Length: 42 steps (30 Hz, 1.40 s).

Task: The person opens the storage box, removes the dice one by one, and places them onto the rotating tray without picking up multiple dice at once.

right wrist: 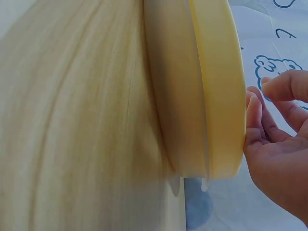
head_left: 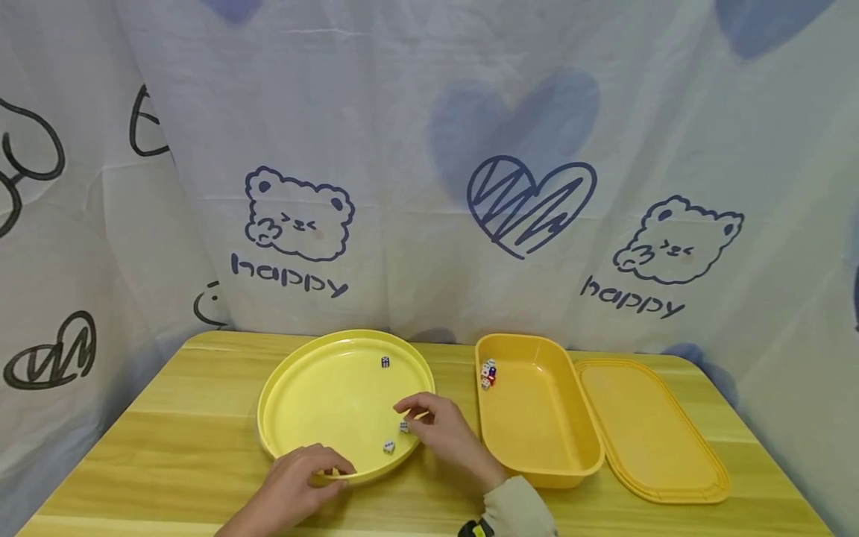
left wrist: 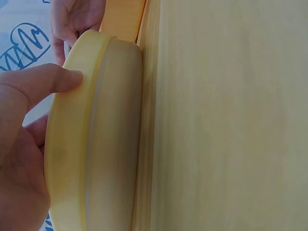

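A round yellow tray (head_left: 322, 358) stands on the wooden table in the head view. My left hand (head_left: 298, 477) grips its near rim, thumb (left wrist: 67, 79) on the outer wall and the other fingers over the edge. Above the tray's right side is my right hand (head_left: 446, 432), its thumb and fingertips apart and bent down beside a white die (head_left: 403, 426). Another white die (head_left: 389, 447) lies just nearer the front rim. Toward the back of the tray lies a dark blue die (head_left: 385, 362). The right wrist view shows no object between the right hand's fingers (right wrist: 255, 113).
Right of the tray stands an orange-yellow rectangular box (head_left: 537, 403), with several white, red and blue dice (head_left: 487, 374) clustered at its left wall. A matching flat lid (head_left: 654, 432) lies beside it. Behind the table hangs a printed cloth (head_left: 416, 224).
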Tool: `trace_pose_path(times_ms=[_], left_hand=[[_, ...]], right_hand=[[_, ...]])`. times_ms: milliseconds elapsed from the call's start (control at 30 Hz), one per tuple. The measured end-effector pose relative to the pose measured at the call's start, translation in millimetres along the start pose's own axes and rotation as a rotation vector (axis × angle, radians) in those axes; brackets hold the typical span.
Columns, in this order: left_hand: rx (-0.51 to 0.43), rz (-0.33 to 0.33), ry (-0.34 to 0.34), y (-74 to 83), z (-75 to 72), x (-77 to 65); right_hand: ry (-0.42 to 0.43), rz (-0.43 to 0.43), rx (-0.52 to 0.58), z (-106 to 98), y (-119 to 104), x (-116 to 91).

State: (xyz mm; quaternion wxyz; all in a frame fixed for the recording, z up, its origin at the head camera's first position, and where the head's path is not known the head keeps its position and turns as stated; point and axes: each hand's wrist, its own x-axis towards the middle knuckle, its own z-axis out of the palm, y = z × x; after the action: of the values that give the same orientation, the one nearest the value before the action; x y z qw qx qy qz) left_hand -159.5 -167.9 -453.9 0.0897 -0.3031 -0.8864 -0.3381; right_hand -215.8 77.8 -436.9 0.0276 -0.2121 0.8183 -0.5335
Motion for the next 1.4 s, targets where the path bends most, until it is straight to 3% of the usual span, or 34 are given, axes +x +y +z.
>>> trace_pose_path(times_ms=[300,467,667,800,933,1233,1400], left_hand=[[-0.003,0.049,0.028,-2.9,5.8,1.7],[0.007,0.082,0.036,-2.1,10.5,4.4],[0.018,0.042,0.02,-0.3,6.7,5.8],[0.015,0.033,0.009,-0.1,4.4,6.5],[0.012,0.041,0.013,-0.3,3.9,7.1],[-0.008,0.037,-0.01,-2.5,3.0,4.3],[-0.029,0.042,-0.034,-6.3,0.7,0.6]], right_hand=[[0.018,-0.019,-0.007,-16.0,-17.1,-5.6],[0.121,0.007,-0.047,-48.9,-40.4,-8.3],[0.208,0.07,-0.128,-101.9,-46.1,10.7],[0.218,0.136,-0.117,-130.6,-31.5,24.0],[0.209,0.192,-0.122,-142.5,-9.2,30.9],[0.238,0.275,-0.139,-137.4,50.0,38.5],[0.228,0.321,-0.159,-131.6,69.9,37.9]])
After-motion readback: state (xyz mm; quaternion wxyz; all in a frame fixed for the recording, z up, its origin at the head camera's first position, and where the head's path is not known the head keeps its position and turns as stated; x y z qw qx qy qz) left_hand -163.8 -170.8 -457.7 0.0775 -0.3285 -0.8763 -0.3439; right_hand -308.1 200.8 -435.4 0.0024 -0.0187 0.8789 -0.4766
